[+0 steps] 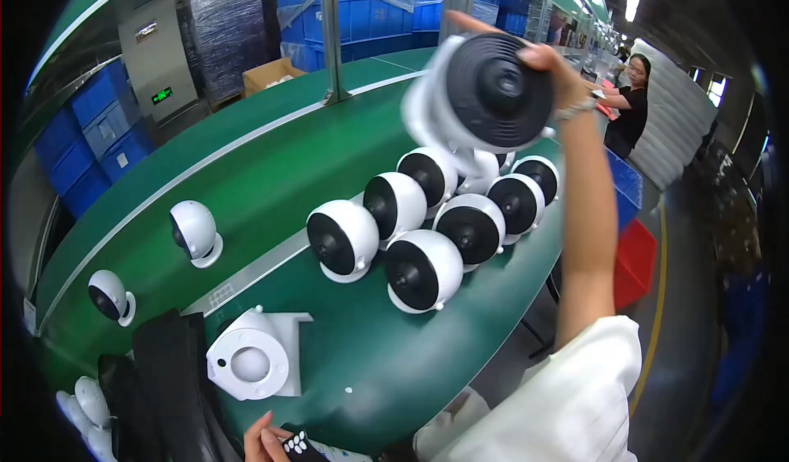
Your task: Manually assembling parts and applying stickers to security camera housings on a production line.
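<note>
My right hand (559,71) is raised high at the upper middle, closed around a white ball-shaped device (423,92) with a ribbed black round face. Some blur shows on its white side. Beneath it on the green bench stand several similar white ball devices (452,265) with black faces, grouped close together. My left hand (265,441) is low at the bottom edge, fingers drawn together; what they hold, if anything, is hidden. A dark piece with white dots (297,443) lies against that wrist. Just beyond it sits a white fixture (279,330) with a round opening.
Two more ball devices (196,228) stand on the bench's left part. Black sheet-like material (168,371) lies near the left edge, beside white pieces (90,400). A metal post (330,43) rises behind. Blue bins (103,125) and a red stool (637,265) flank the bench; a co-worker (629,104) is at far right.
</note>
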